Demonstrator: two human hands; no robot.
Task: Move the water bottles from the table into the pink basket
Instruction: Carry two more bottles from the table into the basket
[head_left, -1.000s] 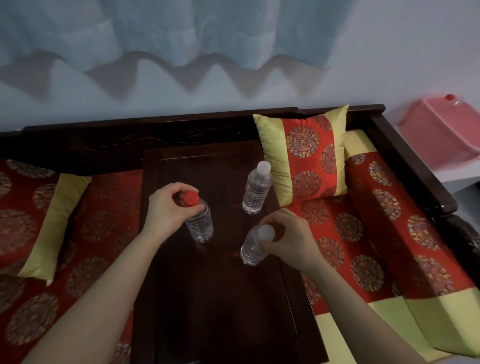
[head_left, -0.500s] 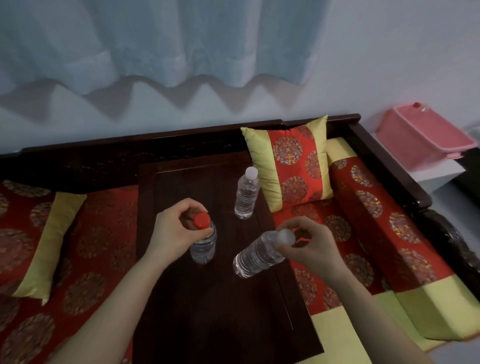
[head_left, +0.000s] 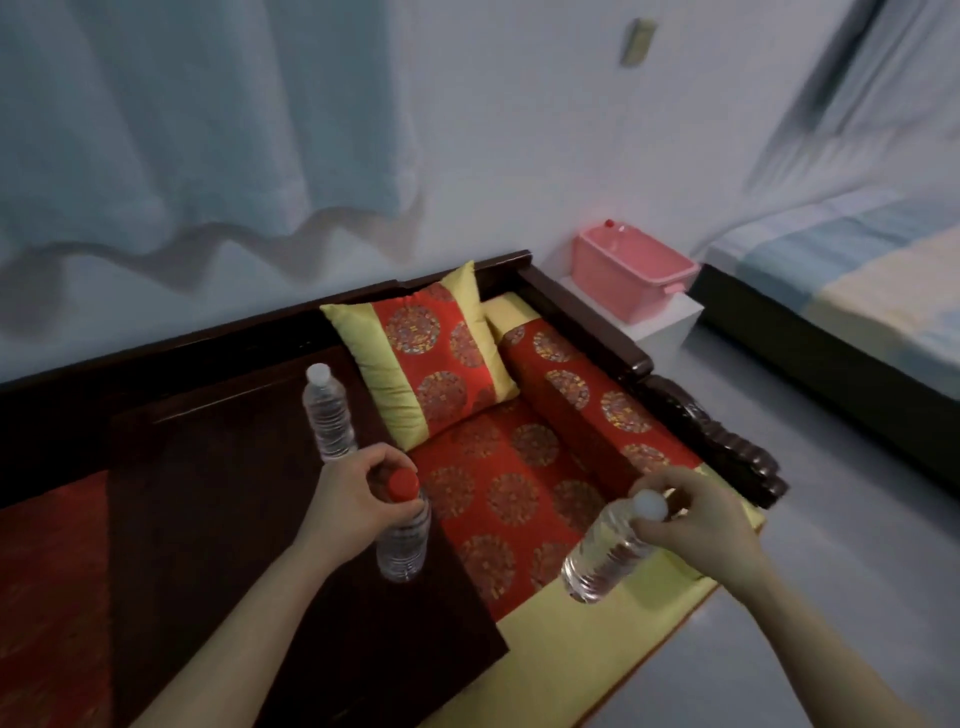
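My left hand (head_left: 348, 501) grips the neck of a clear bottle with a red cap (head_left: 402, 540), held upright over the right edge of the dark wooden table (head_left: 208, 519). My right hand (head_left: 696, 519) holds a white-capped bottle (head_left: 602, 556) by its neck, tilted, above the red and yellow cushion. A third bottle with a white cap (head_left: 330, 413) stands upright at the table's far right. The pink basket (head_left: 631, 275) sits on a white stand beyond the sofa's right arm; a small red cap shows at its far rim.
A red and yellow pillow (head_left: 426, 353) leans against the sofa back beside the table. The carved dark sofa arm (head_left: 675, 395) lies between the cushion and the basket. A bed (head_left: 857, 291) stands at the right, with grey floor before it.
Both hands have lifted their bottles and carried them rightward; the right-hand bottle is off the table, over the cushion. The view has swung right, bringing the basket and bed into sight.
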